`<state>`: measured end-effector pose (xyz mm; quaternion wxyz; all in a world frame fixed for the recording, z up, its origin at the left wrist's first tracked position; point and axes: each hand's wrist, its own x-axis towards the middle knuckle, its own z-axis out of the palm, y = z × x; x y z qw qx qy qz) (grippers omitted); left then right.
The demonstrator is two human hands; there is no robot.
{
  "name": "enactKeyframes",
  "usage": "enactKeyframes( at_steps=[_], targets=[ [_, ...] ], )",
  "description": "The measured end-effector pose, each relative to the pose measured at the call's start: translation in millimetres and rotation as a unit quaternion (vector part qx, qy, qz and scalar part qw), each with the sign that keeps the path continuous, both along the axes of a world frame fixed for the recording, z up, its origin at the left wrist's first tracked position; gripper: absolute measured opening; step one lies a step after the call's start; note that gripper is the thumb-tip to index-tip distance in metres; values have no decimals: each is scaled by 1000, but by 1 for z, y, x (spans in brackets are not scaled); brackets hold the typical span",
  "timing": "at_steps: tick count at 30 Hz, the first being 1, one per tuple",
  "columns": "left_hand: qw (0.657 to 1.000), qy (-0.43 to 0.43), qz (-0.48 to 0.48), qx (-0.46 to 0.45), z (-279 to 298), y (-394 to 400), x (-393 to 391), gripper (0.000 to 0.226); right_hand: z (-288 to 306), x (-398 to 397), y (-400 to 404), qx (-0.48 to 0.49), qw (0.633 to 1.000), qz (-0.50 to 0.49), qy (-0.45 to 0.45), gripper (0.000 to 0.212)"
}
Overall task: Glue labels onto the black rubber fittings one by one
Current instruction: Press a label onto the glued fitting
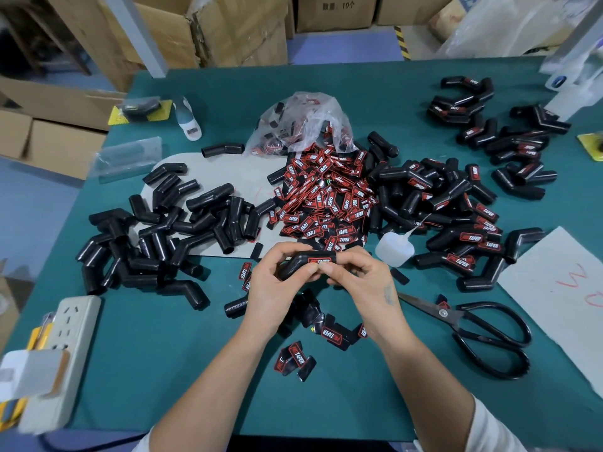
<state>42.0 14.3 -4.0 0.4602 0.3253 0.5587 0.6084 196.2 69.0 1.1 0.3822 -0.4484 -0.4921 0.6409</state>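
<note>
I hold one bent black rubber fitting point(301, 263) above the green table, in front of me. My left hand point(270, 288) grips its left end. My right hand point(359, 282) pinches its right end, thumb pressing beside the red and black label point(323, 261) on it. A heap of loose labels point(326, 197) lies behind my hands, spilling from a plastic bag point(303, 125). Unlabelled fittings point(169, 223) pile up at the left. Labelled fittings point(456, 223) pile up at the right. A small white glue bottle point(393, 251) lies just right of my hands.
Black scissors point(483, 331) lie at the right front. A white power strip point(62, 347) sits at the left front edge. Several labels point(297, 360) are scattered near my wrists. White paper point(561, 288) covers the right edge. More labelled fittings point(489, 125) lie far right. Cardboard boxes point(228, 31) stand behind the table.
</note>
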Motion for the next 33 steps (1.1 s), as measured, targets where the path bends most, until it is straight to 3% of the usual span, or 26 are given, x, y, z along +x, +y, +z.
enactKeyframes(
  at_steps=[7,16,21,26,33],
  targets=[
    [1000,1,-2,0,2,0,0,27,-4,1,2,7,1000,10,-2,7],
    [1000,-1,-9,4,2,0,-2,27,-3,0,2,1,1000,9,5,5],
    [1000,2,-12,9,2,0,-3,26,-1,1,1,-4,1000,-2,12,17],
    [1000,-2,-9,11,2,0,-2,24,-1,1,2,-1,1000,-4,2,6],
    [1000,-4,-12,11,2,0,-2,22,4,1,1,-1,1000,-9,-8,9]
  ],
)
